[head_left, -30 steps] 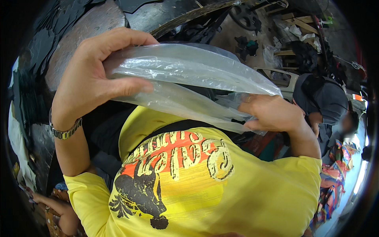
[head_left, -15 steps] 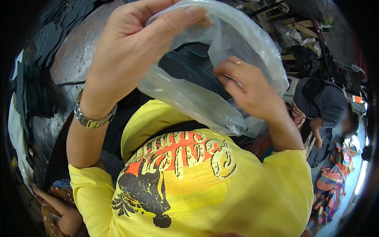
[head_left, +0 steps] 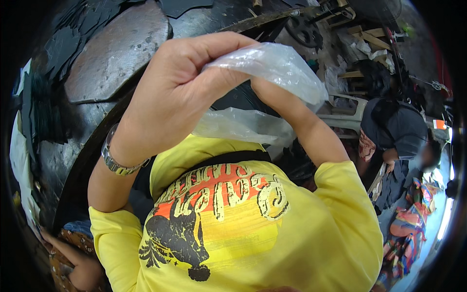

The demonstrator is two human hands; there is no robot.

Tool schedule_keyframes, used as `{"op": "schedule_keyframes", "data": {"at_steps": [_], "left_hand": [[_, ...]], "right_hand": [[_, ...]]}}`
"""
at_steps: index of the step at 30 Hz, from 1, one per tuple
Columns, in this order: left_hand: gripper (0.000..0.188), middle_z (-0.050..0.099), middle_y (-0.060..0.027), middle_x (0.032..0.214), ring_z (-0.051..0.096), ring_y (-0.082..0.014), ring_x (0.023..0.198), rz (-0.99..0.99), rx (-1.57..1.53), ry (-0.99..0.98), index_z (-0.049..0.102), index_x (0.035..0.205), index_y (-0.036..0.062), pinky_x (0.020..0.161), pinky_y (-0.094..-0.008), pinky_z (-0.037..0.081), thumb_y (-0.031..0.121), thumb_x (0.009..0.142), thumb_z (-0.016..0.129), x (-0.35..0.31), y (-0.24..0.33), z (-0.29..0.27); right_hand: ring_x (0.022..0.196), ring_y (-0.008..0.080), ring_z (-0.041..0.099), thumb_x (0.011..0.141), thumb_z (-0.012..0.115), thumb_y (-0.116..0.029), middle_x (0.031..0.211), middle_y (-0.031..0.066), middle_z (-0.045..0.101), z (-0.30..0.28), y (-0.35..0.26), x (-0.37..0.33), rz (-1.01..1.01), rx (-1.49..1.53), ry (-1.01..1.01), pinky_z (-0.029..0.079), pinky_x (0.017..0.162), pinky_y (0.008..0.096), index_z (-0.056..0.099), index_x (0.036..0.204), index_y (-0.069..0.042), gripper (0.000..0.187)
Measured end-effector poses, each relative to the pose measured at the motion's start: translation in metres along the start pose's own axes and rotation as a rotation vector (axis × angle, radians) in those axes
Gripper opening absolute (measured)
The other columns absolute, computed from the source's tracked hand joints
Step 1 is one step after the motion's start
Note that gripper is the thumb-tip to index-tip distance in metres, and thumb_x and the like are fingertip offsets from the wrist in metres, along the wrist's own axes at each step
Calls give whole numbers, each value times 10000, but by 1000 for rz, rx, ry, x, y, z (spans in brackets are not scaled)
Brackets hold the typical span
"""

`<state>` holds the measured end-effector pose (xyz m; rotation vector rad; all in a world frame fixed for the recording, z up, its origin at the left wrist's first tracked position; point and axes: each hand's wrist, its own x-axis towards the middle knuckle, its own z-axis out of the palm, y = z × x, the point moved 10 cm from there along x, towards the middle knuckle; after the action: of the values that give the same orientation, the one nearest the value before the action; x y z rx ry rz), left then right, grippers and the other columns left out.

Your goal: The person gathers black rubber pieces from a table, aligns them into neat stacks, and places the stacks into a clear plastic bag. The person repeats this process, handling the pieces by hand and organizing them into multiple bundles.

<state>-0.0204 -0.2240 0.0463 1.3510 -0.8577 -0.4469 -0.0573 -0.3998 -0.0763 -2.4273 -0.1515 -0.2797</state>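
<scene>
My left hand (head_left: 187, 80) is raised and closed on the gathered rim of a clear plastic bag (head_left: 287, 68), thumb and fingers pinching it. The near side of the bag droops in front of my yellow shirt. My right forearm (head_left: 311, 121) passes under the raised rim into the bag's mouth. The right hand itself is hidden behind the plastic and my left hand, so its fingers do not show. Through the mouth a dark, flat material (head_left: 238, 100) is partly visible inside the bag.
A metal table (head_left: 104, 117) at left carries a worn brown slab (head_left: 116, 53) and stacks of dark sheets (head_left: 46, 109). To the right are a pale plastic chair (head_left: 345, 114) and a bending person (head_left: 401, 124). Another person's arm (head_left: 68, 253) shows at lower left.
My right hand has gone further up and left, from the bag's open mouth to out of sight behind the rim. The rim has sagged and narrowed, and my left hand is slightly lower.
</scene>
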Motion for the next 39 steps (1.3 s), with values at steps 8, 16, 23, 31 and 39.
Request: {"op": "schedule_keyframes", "data": {"at_steps": [8,16,23,31,39], "left_hand": [[368,563,26,752,382,-21,559,-100,-96,-76,611,1370,0,510,-179,269,189,1061,543,-8,-10,-11],[372,672,-61,1008,517,-82,714,36,-35,-96,652,1277,-41,624,-208,400,161,964,637,-11,3,11],[644,567,-45,903,543,-139,788,-79,338,-167,661,1224,-62,680,-252,406,315,746,869,-36,10,-11],[791,613,-126,1062,608,-240,950,34,342,-332,628,1289,-30,789,-323,506,294,637,938,-45,15,-2],[830,579,-129,1302,683,-325,990,-24,799,-388,516,1414,71,829,-389,566,218,679,871,-59,-4,9]], "right_hand": [[1132,280,660,830,648,77,1227,38,711,-36,-73,-33,-217,-167,-282,507,990,377,766,1159,-215,455],[1185,270,625,836,708,-75,1266,63,684,7,-22,-31,66,47,-574,487,1012,399,739,1151,-167,330],[1213,314,589,818,678,-124,1346,178,593,-2,-109,-44,-388,-344,-654,492,970,438,633,1268,-88,454],[1145,421,593,801,653,-72,1218,233,611,15,-76,-102,-13,-275,-1015,470,977,479,608,1245,-10,451],[930,404,661,949,595,-122,996,194,694,-22,-97,-83,36,165,-692,517,811,445,677,1111,-34,202]]}}
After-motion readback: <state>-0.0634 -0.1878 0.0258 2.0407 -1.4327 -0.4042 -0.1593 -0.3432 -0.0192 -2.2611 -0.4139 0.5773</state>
